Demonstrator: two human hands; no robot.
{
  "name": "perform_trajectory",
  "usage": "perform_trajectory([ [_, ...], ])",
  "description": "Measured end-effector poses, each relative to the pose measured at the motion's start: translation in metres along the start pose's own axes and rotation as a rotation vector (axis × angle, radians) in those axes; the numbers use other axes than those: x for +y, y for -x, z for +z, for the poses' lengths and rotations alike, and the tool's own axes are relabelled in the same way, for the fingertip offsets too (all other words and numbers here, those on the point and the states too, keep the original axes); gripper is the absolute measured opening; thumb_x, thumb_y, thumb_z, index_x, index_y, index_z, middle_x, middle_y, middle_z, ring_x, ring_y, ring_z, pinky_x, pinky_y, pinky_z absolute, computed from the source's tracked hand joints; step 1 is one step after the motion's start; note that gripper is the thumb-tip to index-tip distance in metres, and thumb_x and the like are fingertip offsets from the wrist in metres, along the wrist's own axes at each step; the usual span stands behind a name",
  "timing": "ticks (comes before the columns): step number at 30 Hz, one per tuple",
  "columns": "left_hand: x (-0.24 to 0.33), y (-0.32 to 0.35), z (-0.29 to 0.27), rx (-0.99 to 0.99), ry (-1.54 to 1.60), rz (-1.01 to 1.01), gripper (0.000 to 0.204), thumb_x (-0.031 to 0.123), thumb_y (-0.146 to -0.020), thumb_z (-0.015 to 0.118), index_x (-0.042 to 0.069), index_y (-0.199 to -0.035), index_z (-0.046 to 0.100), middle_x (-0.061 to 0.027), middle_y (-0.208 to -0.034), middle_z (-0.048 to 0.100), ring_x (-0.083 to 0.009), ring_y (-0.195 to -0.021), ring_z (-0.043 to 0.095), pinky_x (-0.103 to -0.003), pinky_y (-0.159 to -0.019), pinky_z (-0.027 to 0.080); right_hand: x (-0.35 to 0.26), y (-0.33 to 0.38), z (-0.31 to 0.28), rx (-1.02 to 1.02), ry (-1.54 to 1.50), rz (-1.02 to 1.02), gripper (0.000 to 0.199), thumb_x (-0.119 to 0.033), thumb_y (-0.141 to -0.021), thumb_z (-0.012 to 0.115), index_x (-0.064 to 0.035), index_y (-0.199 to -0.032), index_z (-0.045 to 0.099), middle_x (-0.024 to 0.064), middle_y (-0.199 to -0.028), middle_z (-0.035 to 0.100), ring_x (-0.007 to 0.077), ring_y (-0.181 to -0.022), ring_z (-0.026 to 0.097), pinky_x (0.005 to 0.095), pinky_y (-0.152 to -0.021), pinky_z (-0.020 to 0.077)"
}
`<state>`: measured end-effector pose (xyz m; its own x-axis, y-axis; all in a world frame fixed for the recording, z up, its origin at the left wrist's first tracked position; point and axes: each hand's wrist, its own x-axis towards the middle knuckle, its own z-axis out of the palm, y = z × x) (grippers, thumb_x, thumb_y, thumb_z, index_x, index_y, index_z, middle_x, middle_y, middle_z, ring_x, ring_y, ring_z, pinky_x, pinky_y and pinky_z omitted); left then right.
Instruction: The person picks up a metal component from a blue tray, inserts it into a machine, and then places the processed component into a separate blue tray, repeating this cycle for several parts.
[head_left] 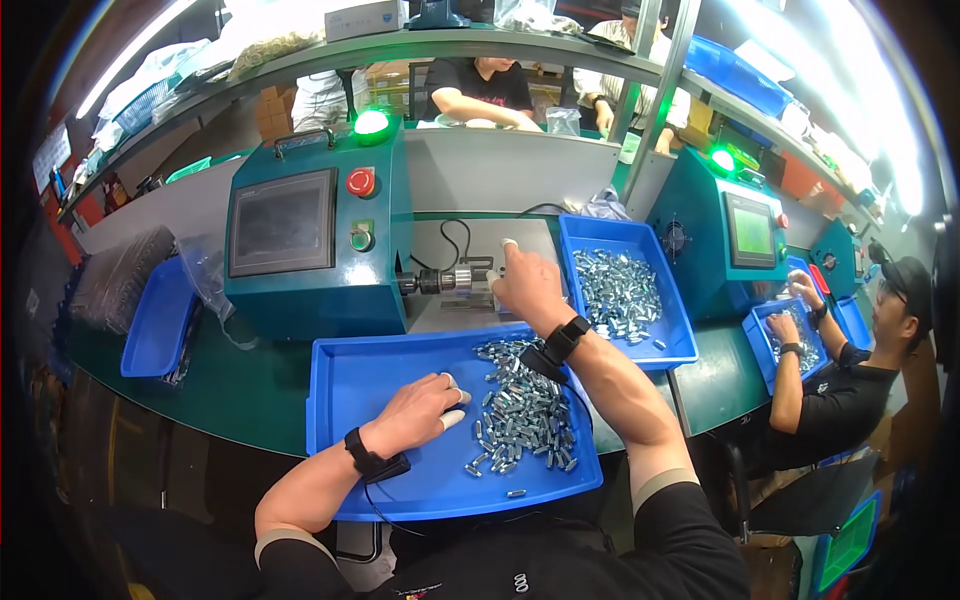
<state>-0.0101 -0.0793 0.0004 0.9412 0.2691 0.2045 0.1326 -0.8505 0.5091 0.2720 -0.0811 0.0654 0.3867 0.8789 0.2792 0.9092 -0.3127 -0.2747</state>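
My left hand (425, 408) rests in the near blue tray (360, 400), its fingertips at the edge of a heap of small metal parts (525, 410); white finger cots cover some fingers. Whether it pinches a part I cannot tell. My right hand (528, 285) reaches forward to the metal spindle (450, 279) sticking out of the teal machine (320, 240), fingers closed at its tip, index raised. What it holds is too small to see. Both wrists wear black bands.
A second blue tray (625, 290) of metal parts sits right of the machine. Another teal machine (730, 235) stands farther right, where a seated person (850, 370) works over a tray. A long blue tray (158, 320) lies at left. People sit beyond the shelf.
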Motion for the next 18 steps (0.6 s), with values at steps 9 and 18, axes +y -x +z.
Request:
perform_trajectory([
  [9,0.000,0.003,0.000,0.003,-0.008,0.001,0.026,0.016,-0.093,0.081,0.008,-0.118,0.078,-0.0096,-0.106,0.068,-0.0335,-0.102,0.067,-0.046,-0.089,0.057,0.053,0.020,-0.019,0.196,-0.012,0.031,0.056,-0.029,-0.090,0.077,0.0003,-0.137,0.066,0.0208,-0.100,0.078,0.0425,-0.094,0.076,0.0525,-0.086,0.0595],
  [18,0.000,0.010,0.005,-0.022,0.007,0.038,0.027,0.016,-0.091,0.081,0.008,-0.117,0.078,-0.0120,-0.107,0.069,-0.0353,-0.102,0.067,-0.046,-0.090,0.057,0.127,0.106,-0.001,0.370,-0.243,0.041,0.052,-0.025,-0.092,0.083,-0.0018,-0.136,0.068,0.0209,-0.121,0.076,0.0368,-0.107,0.075,0.0456,-0.091,0.0600],
])
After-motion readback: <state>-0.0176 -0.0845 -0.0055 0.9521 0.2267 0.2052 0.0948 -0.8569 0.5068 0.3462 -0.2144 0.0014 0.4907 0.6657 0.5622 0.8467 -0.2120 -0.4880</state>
